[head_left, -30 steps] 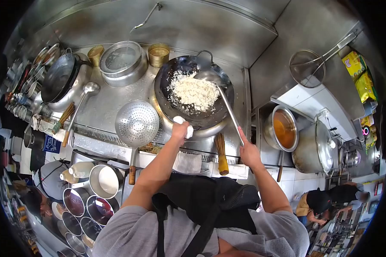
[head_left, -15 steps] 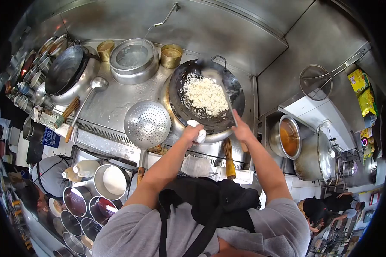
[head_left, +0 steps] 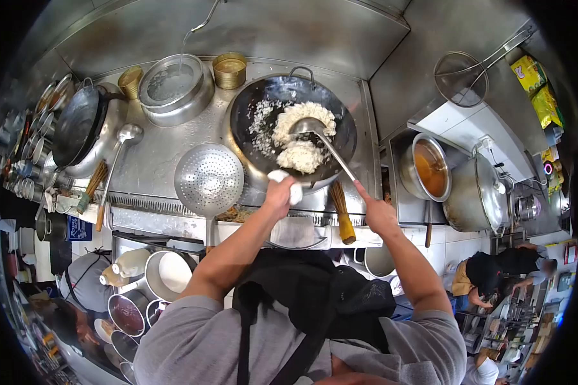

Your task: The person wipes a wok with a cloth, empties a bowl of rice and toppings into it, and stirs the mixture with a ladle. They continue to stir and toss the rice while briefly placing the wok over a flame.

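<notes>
A dark wok (head_left: pixel 244 115) sits on the stove, holding pale grains that look like rice (head_left: pixel 300 157), clumped at the right and near side. Small white chopped bits (head_left: pixel 261 125) lie scattered on its left. My left hand (head_left: pixel 279 196) is closed round a folded white cloth (head_left: pixel 291 186) at the wok's near rim; whether it grips the rim beneath is hidden. My right hand (head_left: pixel 380 215) is wrapped round the handle of a metal ladle (head_left: pixel 309 126), whose bowl rests in the rice.
Left of the wok lies a perforated strainer (head_left: pixel 209 179); a bamboo brush (head_left: pixel 342 215) is at the near edge. Behind stand a water pot (head_left: pixel 173 90) and a gold tin (head_left: pixel 229 70). A pot of orange liquid (head_left: pixel 430 168) stands at right. Other people (head_left: pixel 494 273) are at far right.
The ladle has come from the wok's far side back into the rice, which now shows separate clumps. My right hand has moved nearer and to the right. The whole view has shifted slightly.
</notes>
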`<control>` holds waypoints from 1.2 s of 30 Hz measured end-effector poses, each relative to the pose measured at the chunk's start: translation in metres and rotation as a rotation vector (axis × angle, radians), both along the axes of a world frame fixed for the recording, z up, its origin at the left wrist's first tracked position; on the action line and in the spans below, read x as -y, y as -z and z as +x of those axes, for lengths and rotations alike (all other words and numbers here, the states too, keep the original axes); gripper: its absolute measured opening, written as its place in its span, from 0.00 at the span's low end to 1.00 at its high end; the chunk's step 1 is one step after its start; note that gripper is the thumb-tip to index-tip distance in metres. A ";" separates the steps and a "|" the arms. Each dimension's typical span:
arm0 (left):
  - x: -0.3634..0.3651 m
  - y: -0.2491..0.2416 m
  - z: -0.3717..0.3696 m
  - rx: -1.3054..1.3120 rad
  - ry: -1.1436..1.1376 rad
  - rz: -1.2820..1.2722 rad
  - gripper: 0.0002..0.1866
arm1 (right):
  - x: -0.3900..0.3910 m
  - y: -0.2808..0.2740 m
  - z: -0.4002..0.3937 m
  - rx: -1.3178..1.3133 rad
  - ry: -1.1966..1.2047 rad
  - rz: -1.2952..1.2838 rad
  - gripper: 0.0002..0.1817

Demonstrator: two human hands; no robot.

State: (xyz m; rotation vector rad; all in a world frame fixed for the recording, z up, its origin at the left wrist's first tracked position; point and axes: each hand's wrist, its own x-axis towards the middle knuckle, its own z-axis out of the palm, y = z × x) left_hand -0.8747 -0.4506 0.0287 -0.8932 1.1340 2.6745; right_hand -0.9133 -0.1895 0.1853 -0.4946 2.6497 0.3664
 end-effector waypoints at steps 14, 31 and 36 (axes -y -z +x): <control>-0.027 0.004 0.047 -0.036 -0.091 -0.017 0.11 | -0.012 -0.014 -0.003 0.027 -0.125 -0.141 0.50; -0.032 -0.058 0.003 0.208 -0.007 -0.110 0.09 | -0.068 -0.080 0.015 0.294 -0.116 -0.262 0.47; -0.062 0.017 0.082 -0.110 -0.126 -0.063 0.22 | -0.046 -0.011 0.005 -0.012 -0.195 -0.188 0.48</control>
